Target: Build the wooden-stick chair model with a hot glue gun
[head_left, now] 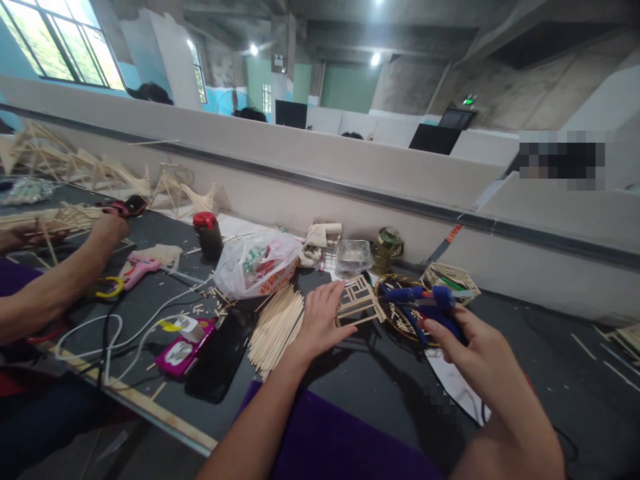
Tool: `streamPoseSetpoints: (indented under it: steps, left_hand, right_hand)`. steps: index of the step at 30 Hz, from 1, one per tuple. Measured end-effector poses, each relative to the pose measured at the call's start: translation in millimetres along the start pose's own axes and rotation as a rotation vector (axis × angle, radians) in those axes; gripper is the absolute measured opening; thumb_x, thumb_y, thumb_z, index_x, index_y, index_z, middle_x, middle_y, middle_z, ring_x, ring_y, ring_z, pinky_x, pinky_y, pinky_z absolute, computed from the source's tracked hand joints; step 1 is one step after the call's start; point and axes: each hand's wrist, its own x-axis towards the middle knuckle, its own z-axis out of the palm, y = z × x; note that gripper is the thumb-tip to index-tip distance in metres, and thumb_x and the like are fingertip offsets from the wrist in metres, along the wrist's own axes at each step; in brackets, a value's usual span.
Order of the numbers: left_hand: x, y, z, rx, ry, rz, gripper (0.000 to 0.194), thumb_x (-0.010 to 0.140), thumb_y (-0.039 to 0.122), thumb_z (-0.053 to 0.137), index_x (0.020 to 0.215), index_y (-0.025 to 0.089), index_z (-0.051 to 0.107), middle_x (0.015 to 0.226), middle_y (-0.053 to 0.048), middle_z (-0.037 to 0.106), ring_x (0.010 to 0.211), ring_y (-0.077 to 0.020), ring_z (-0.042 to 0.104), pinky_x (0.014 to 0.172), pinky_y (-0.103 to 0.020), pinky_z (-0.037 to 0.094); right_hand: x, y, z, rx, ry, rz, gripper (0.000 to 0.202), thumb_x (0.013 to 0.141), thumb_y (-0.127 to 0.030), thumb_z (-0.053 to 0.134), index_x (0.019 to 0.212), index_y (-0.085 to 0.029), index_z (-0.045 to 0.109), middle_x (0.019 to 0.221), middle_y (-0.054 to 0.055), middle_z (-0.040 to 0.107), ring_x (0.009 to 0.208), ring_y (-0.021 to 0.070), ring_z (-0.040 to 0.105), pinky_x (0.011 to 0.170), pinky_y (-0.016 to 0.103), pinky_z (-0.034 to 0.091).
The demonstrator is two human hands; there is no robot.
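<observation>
My left hand [324, 313] grips a small wooden stick frame [359, 299] by its left side, fingers behind and thumb along the lower edge. In my right hand [473, 343] is a blue hot glue gun [440, 310], its nozzle pointing left at the frame's right edge. Whether the tip touches the wood I cannot tell. Behind the gun sits a round woven basket [385, 287] with short wooden pieces inside. A pile of thin wooden sticks [277, 327] lies just left of my left hand.
A phone [219, 360] and a pink power strip [186, 347] with cables lie to the left. Behind stand a plastic bag [257, 267], a red-lidded bottle [207, 237] and a green-lidded jar [387, 248]. At far left a co-worker's hands [110, 230] handle sticks beside a pink glue gun [141, 268].
</observation>
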Motion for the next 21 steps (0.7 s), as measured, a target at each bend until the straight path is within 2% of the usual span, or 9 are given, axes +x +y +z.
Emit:
streamPoseSetpoints:
  steps: [10, 15, 21]
  left_hand:
    - [0.7, 0.2, -1.3, 0.000, 0.009, -0.021, 0.103, 0.066, 0.040, 0.081, 0.150, 0.028, 0.023, 0.147, -0.010, 0.043, 0.131, -0.0325, 0.038, 0.106, -0.047, 0.030]
    - [0.5, 1.3, -2.2, 0.020, 0.016, -0.039, 0.099, 0.069, 0.042, 0.079, 0.150, 0.026, 0.024, 0.146, -0.012, 0.044, 0.131, -0.0319, 0.039, 0.105, -0.046, 0.030]
    - [1.1, 1.1, -1.6, 0.021, 0.024, -0.053, 0.099, 0.067, 0.041, 0.080, 0.149, 0.025, 0.026, 0.144, -0.012, 0.046, 0.130, -0.0320, 0.040, 0.104, -0.045, 0.031]
  right_hand:
    - [2.4, -1.8, 1.9, -0.022, -0.019, 0.040, 0.054, 0.084, -0.060, 0.051, 0.116, -0.019, 0.063, 0.082, 0.006, 0.073, 0.054, 0.0195, 0.060, 0.058, 0.033, 0.045]
    - [4.4, 1.4, 3.2, -0.088, -0.037, 0.086, 0.056, 0.082, -0.062, 0.050, 0.115, -0.019, 0.065, 0.066, 0.003, 0.068, 0.053, 0.0218, 0.060, 0.057, 0.034, 0.044]
    - [4.9, 4.4, 2.6, -0.115, -0.025, 0.098, 0.058, 0.082, -0.062, 0.049, 0.116, -0.017, 0.064, 0.068, 0.004, 0.069, 0.056, 0.0228, 0.061, 0.059, 0.034, 0.044]
